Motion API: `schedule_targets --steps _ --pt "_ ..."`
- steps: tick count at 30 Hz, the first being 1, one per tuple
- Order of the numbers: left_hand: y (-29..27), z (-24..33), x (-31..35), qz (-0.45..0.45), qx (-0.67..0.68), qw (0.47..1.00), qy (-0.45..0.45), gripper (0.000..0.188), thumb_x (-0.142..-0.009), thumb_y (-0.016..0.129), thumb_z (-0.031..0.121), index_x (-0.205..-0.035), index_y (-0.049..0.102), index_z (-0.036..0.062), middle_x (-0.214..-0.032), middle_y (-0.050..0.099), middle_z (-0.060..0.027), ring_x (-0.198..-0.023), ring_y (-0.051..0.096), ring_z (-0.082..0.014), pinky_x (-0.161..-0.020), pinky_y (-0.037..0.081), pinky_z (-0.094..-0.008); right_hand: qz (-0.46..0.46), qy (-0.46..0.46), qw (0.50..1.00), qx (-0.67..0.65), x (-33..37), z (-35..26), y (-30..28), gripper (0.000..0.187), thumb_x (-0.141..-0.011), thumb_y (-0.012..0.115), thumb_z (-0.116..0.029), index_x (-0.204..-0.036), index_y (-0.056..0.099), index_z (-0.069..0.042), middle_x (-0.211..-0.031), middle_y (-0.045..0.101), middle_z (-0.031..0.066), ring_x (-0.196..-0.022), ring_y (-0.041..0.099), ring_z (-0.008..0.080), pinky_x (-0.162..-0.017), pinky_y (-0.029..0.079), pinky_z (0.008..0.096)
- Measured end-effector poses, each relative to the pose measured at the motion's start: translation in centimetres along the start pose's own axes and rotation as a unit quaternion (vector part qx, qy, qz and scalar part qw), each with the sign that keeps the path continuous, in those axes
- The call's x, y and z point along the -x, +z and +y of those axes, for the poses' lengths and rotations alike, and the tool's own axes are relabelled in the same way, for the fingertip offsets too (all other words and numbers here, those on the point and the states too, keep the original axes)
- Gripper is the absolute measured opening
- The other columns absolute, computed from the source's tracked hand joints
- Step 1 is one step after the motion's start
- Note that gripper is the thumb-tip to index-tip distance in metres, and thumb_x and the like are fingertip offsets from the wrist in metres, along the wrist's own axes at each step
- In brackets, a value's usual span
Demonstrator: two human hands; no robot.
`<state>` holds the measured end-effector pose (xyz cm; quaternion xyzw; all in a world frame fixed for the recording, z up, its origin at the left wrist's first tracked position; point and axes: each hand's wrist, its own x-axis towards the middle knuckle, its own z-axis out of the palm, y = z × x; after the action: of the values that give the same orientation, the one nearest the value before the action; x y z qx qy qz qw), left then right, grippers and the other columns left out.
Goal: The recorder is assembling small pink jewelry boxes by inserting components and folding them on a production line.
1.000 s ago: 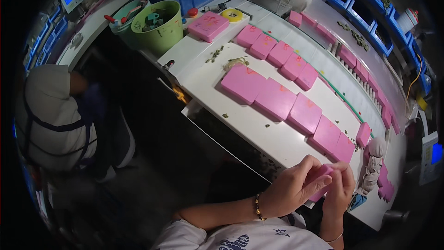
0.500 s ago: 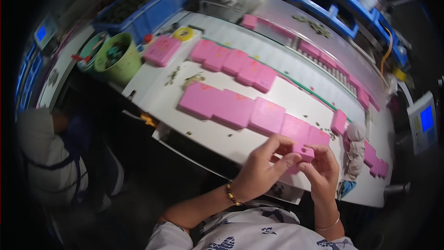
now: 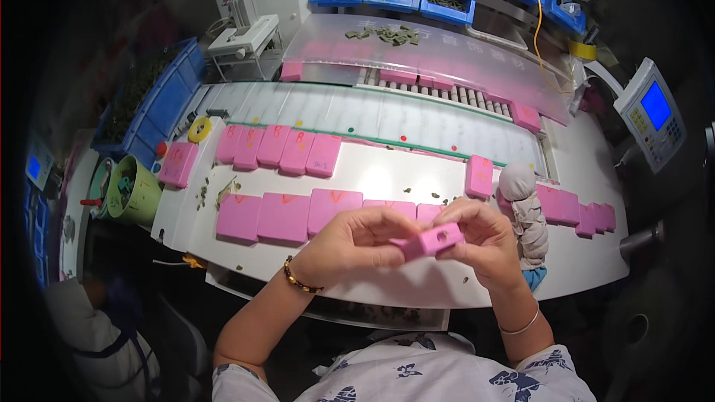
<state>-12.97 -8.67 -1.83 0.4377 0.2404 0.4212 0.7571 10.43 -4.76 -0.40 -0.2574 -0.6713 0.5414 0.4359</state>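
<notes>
Above the front of the white worktable (image 3: 357, 283), both hands grip a small pink rubber mold (image 3: 442, 238) with a round hole in its end face. My left hand (image 3: 354, 242) pinches its left part between thumb and fingers. From the other side my right hand (image 3: 484, 244) closes thumb and fingers on the end with the hole. The mold looks bent or partly parted between them, but blur and fingers hide the detail. Behind the hands lies a front row of larger pink molds (image 3: 284, 217). Farther back is a second row of pink molds (image 3: 296, 152).
A wrapped cloth bundle (image 3: 529, 216) lies right of my right hand, with more pink molds (image 3: 558, 205) beyond. Green pieces (image 3: 383, 34) lie on a clear cover. At left stand a green bucket (image 3: 135, 197) and a blue crate (image 3: 160, 97). A display panel (image 3: 655, 108) juts in at right.
The view has turned, so the table sits more level. Both hands have raised the mold and turned its holed end to the right; it looks longer or spread between them.
</notes>
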Motion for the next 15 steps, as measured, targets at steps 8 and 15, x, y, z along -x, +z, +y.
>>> schedule_targets --steps 8,15 --pt "0.1 2.9 -2.9 0.035 -0.131 0.991 -0.007 0.032 -0.078 0.076 0.001 -0.105 0.060 0.0007 -0.098 0.063 -0.0047 -0.093 0.062 -0.0119 -0.081 0.054 -0.0273 0.019 0.137 0.980 -0.144 -0.5 -0.3 -1.0 0.046 -0.080 0.070 0.003 -0.124 0.057 0.000 -0.111 0.064 0.0099 -0.093 0.059 0.0120 -0.081 0.048 0.0235" --pt "-13.2 6.9 -6.6 0.412 -0.540 0.728 0.091 0.037 -0.068 0.083 0.024 -0.090 0.064 0.0001 -0.092 0.065 -0.0105 -0.084 0.064 -0.0211 -0.075 0.052 -0.0329 0.180 0.089 0.975 0.095 2.3 0.6 -3.0 0.042 -0.079 0.067 0.004 -0.120 0.060 -0.001 -0.109 0.063 0.0066 -0.088 0.056 0.0097 -0.073 0.046 0.0213"
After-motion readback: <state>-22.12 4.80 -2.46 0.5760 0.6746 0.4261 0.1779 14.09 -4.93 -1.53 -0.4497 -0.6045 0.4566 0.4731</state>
